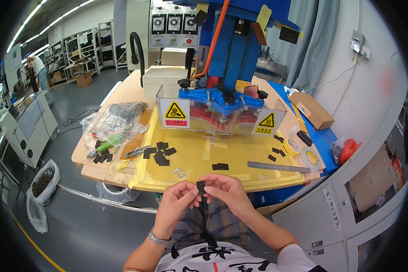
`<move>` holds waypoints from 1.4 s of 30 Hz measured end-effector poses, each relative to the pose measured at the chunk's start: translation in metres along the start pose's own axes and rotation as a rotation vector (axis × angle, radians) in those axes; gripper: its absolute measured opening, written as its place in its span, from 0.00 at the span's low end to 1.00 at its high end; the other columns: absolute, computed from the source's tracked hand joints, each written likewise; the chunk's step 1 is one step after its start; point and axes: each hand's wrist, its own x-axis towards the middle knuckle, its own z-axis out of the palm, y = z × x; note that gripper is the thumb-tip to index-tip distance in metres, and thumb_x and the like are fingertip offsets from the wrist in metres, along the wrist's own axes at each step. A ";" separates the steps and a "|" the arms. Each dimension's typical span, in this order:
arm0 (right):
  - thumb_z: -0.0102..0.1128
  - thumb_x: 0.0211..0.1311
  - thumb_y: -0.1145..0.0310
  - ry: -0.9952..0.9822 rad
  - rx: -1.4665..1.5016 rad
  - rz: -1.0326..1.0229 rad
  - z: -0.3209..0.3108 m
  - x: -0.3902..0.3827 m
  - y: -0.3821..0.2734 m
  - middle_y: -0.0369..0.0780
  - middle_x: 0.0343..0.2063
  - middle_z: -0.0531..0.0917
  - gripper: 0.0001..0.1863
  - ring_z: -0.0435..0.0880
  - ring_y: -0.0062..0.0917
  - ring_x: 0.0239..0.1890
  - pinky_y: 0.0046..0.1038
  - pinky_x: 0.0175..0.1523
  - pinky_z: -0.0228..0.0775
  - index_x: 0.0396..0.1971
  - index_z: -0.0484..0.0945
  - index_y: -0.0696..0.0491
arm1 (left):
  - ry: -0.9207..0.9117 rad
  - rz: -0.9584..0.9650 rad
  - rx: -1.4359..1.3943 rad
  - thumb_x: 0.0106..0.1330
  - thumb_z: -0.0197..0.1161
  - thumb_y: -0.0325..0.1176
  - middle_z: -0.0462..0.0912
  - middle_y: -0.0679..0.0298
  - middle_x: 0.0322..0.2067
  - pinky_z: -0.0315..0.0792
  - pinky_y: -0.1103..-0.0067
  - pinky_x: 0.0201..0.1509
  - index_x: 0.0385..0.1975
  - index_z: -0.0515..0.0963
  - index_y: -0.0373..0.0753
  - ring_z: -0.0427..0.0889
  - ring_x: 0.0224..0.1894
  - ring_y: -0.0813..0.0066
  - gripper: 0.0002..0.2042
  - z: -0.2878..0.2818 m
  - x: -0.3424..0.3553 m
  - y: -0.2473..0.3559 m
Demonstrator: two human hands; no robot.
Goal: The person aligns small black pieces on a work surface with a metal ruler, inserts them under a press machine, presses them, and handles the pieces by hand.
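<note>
Just off the table's near edge, my left hand (180,199) and my right hand (227,192) are together in front of my body. Between their pinched fingertips is a small black rectangular piece (201,186), partly covered by the thumbs. Its material is too small to make out. Beyond the hands, two similar black pieces (220,167) lie end to end on the yellow work surface (186,145). A small silver metal frame (180,172) rests nearby to their left. More black pieces (161,157) are heaped loosely farther left.
A blue press (229,100) with a clear guard (222,121) stands over the table's far side. At right lie a steel ruler (276,166), tape rolls (292,146) and a cardboard box (310,110). A green-handled tool (109,143) and plastic bag (115,119) sit at left.
</note>
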 end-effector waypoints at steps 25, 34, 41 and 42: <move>0.68 0.85 0.67 0.060 0.050 0.109 -0.004 -0.005 0.000 0.33 0.32 0.87 0.09 0.86 0.16 0.31 0.20 0.34 0.78 0.48 0.86 0.58 | -0.020 -0.053 0.045 0.85 0.67 0.30 0.92 0.66 0.36 0.77 0.83 0.42 0.47 0.86 0.33 0.87 0.36 0.82 0.06 0.006 0.000 0.003; 0.69 0.84 0.69 0.057 -0.163 0.109 -0.008 -0.011 -0.021 0.33 0.32 0.88 0.07 0.88 0.16 0.32 0.20 0.36 0.80 0.49 0.85 0.58 | -0.100 0.071 0.320 0.84 0.66 0.27 0.90 0.67 0.36 0.85 0.81 0.49 0.46 0.85 0.30 0.89 0.39 0.82 0.06 0.005 0.003 0.021; 0.70 0.83 0.70 0.054 -0.132 0.146 -0.008 -0.019 -0.017 0.34 0.31 0.87 0.06 0.87 0.16 0.31 0.20 0.36 0.79 0.47 0.84 0.57 | 0.089 0.083 0.040 0.84 0.68 0.29 0.92 0.62 0.39 0.80 0.81 0.42 0.48 0.84 0.33 0.89 0.37 0.79 0.06 0.020 0.006 0.007; 0.70 0.83 0.70 0.083 -0.115 0.113 -0.007 -0.020 -0.016 0.33 0.31 0.87 0.06 0.86 0.15 0.31 0.20 0.35 0.78 0.46 0.84 0.57 | 0.104 0.074 -0.020 0.84 0.68 0.29 0.92 0.62 0.39 0.80 0.81 0.42 0.49 0.84 0.33 0.89 0.37 0.78 0.06 0.024 0.005 0.003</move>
